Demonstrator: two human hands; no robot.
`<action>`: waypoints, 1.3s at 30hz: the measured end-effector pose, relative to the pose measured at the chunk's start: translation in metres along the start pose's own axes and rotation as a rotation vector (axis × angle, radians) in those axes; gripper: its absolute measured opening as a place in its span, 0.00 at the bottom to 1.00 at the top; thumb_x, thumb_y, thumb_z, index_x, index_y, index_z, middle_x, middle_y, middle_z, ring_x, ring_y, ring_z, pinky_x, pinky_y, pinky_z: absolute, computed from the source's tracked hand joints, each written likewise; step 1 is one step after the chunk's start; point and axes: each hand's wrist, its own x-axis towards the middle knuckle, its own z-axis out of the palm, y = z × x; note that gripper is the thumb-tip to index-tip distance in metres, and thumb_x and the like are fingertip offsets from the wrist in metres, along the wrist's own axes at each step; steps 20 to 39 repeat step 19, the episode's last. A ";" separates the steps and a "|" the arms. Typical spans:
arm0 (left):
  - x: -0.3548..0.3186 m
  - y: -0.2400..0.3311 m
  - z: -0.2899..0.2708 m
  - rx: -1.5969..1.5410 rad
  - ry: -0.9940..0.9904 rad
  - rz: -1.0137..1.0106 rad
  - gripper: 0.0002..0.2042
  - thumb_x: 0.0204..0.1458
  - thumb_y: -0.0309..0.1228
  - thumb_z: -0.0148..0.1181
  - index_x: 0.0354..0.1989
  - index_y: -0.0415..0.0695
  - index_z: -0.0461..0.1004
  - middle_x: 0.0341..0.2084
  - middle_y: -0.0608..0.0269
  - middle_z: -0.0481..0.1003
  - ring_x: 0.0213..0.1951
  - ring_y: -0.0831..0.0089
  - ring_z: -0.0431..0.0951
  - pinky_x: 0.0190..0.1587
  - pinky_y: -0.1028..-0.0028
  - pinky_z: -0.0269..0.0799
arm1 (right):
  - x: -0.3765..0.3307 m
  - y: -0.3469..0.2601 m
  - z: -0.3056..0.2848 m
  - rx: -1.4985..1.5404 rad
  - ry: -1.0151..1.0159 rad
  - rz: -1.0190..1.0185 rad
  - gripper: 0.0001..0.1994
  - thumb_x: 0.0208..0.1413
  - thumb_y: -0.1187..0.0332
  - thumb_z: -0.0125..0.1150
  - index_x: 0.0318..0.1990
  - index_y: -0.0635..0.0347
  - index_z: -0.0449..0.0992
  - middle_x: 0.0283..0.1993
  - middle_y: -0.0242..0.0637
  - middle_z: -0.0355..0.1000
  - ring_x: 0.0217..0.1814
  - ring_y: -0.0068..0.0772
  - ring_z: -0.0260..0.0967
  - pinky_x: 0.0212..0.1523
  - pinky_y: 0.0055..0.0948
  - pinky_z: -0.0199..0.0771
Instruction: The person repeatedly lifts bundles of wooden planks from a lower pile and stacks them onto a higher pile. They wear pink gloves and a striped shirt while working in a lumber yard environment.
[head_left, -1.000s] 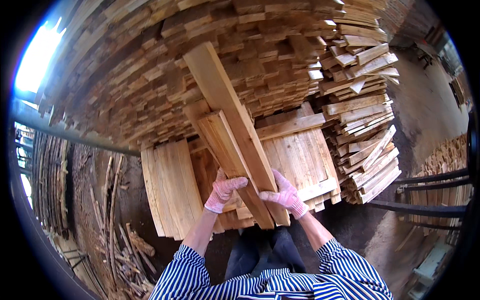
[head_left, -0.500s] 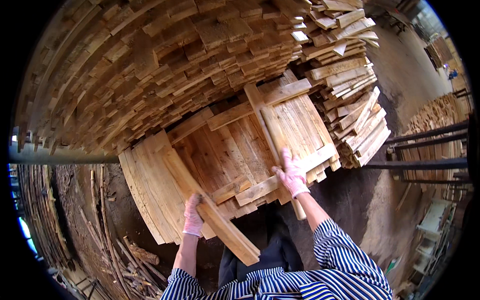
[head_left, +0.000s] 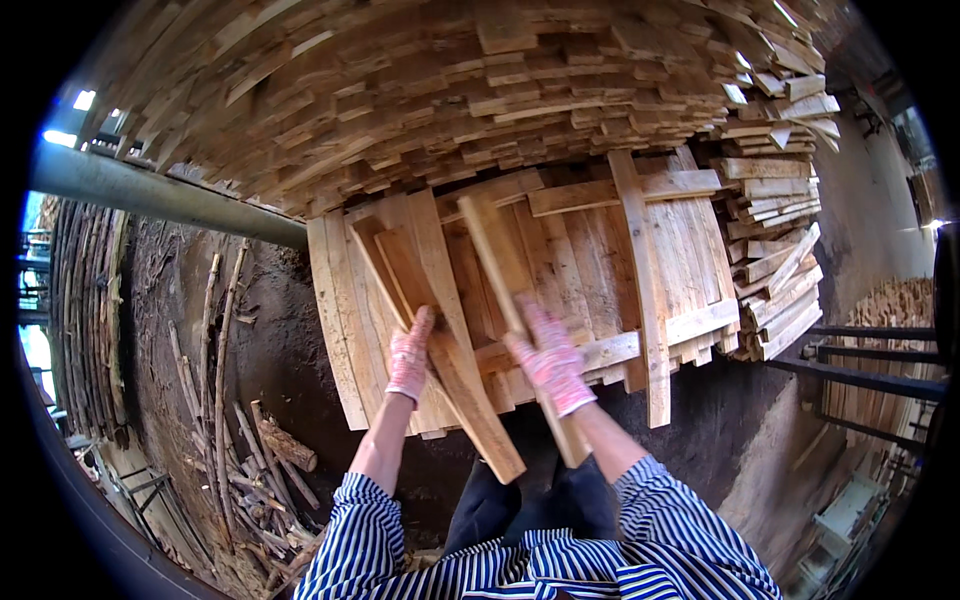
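Note:
Both my hands wear pink-and-white knitted gloves. My left hand (head_left: pixel 408 362) is closed around the edge of what look like two narrow wooden boards (head_left: pixel 462 400) lying together, slanting from upper left down toward my legs. To its right, my right hand (head_left: pixel 548 362) is closed on a single narrow wooden board (head_left: pixel 488 245), which is blurred by motion. These boards are over a low stack of planks (head_left: pixel 345 330), with crosspieces on its top. Farther right, another loose board (head_left: pixel 641 270) lies across that stack, its near end jutting past the edge. My fingertips are partly hidden.
A tall wall of stacked wood pieces (head_left: pixel 480 110) rises just beyond the low stack. More piled boards (head_left: pixel 780 260) stand at the right, near dark metal bars (head_left: pixel 870 375). A grey pipe (head_left: pixel 170 205), thin poles (head_left: pixel 215 380) and a short log (head_left: pixel 287 445) are at the left.
My right hand has moved left with a board lifted from beside the loose board on the stack. My left hand's boards now slant closer to it. The whole view has shifted left.

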 end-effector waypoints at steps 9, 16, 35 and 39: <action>-0.001 -0.014 0.010 -0.283 -0.177 -0.206 0.37 0.58 0.54 0.61 0.68 0.39 0.62 0.63 0.57 0.68 0.67 0.69 0.63 0.68 0.64 0.58 | 0.006 -0.065 0.053 0.037 -0.296 0.277 0.45 0.52 0.52 0.70 0.75 0.30 0.49 0.72 0.61 0.55 0.74 0.60 0.53 0.72 0.43 0.58; 0.058 -0.062 -0.055 -0.520 -0.174 -0.277 0.27 0.58 0.48 0.64 0.59 0.43 0.72 0.53 0.63 0.76 0.54 0.70 0.74 0.59 0.68 0.69 | 0.079 -0.021 0.080 -0.142 -0.142 0.253 0.38 0.59 0.45 0.59 0.75 0.29 0.49 0.76 0.54 0.49 0.77 0.55 0.51 0.69 0.44 0.64; 0.063 -0.071 -0.050 -0.524 -0.102 -0.228 0.28 0.57 0.48 0.65 0.60 0.42 0.72 0.50 0.58 0.77 0.53 0.67 0.75 0.60 0.64 0.70 | 0.107 -0.022 0.124 -0.189 -0.203 0.255 0.40 0.60 0.45 0.58 0.76 0.32 0.45 0.79 0.51 0.42 0.78 0.56 0.45 0.74 0.45 0.55; 0.063 -0.071 -0.050 -0.524 -0.102 -0.228 0.28 0.57 0.48 0.65 0.60 0.42 0.72 0.50 0.58 0.77 0.53 0.67 0.75 0.60 0.64 0.70 | 0.107 -0.022 0.124 -0.189 -0.203 0.255 0.40 0.60 0.45 0.58 0.76 0.32 0.45 0.79 0.51 0.42 0.78 0.56 0.45 0.74 0.45 0.55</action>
